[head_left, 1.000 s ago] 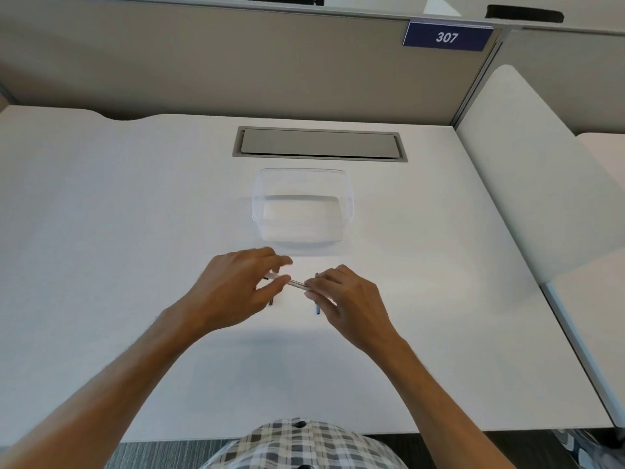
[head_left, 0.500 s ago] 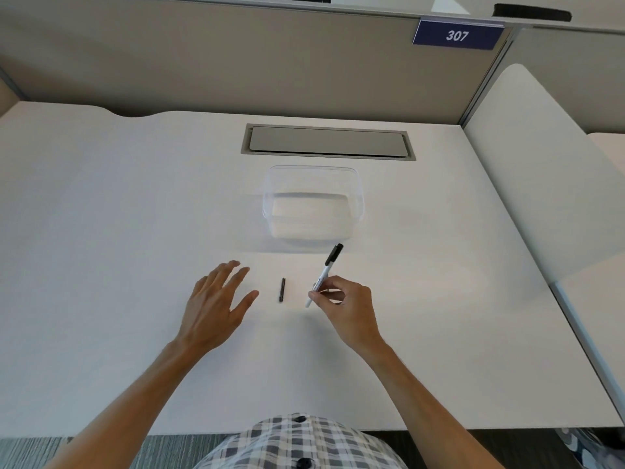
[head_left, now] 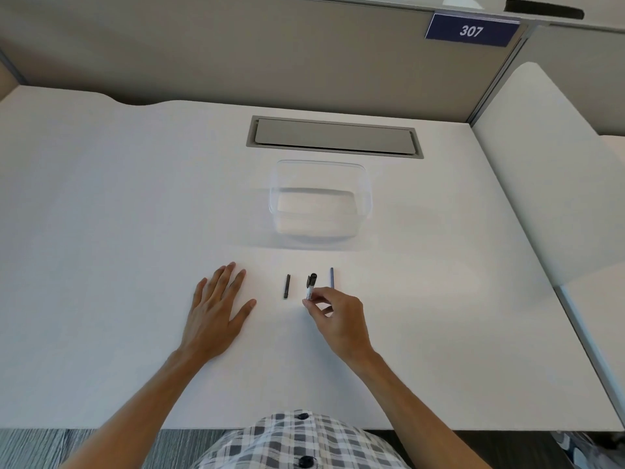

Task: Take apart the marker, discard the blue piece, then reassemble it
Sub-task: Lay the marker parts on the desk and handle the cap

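My right hand (head_left: 334, 316) pinches the white marker barrel with its black cap (head_left: 310, 286) near the desk; my left hand (head_left: 216, 309) lies flat, holding nothing. The thin blue rod (head_left: 331, 277) lies just right; I should lay the barrel down gently, clear of it.

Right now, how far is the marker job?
Done: the marker is apart; a small black piece and the blue piece lie on the desk. In hand: the right hand pinches the marker body; the left hand rests flat. Left: blue piece into the clear container, then reassembly.
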Tool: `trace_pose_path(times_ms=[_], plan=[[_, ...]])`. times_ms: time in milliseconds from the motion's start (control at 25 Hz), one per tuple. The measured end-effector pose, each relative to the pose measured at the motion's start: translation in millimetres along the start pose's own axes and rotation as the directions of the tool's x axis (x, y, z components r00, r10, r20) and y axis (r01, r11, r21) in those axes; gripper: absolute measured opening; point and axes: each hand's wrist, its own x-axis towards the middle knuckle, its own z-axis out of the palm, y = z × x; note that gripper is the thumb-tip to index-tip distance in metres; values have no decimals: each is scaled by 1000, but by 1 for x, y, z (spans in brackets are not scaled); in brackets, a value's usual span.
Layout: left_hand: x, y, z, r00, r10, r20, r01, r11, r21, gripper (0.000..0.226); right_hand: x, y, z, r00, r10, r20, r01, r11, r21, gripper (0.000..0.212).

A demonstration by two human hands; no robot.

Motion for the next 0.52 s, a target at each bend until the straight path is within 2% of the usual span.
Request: trace_pose_path(times_ms=[280, 520], plan=[[1, -1, 2, 999, 5, -31, -6, 1000, -23, 68, 1, -2, -2, 997, -58, -58, 47, 984, -174, 10], [0, -1, 4, 999, 12, -39, -12, 1000, -7, 67, 2, -14, -10, 962, -159, -223, 128, 981, -147, 8]])
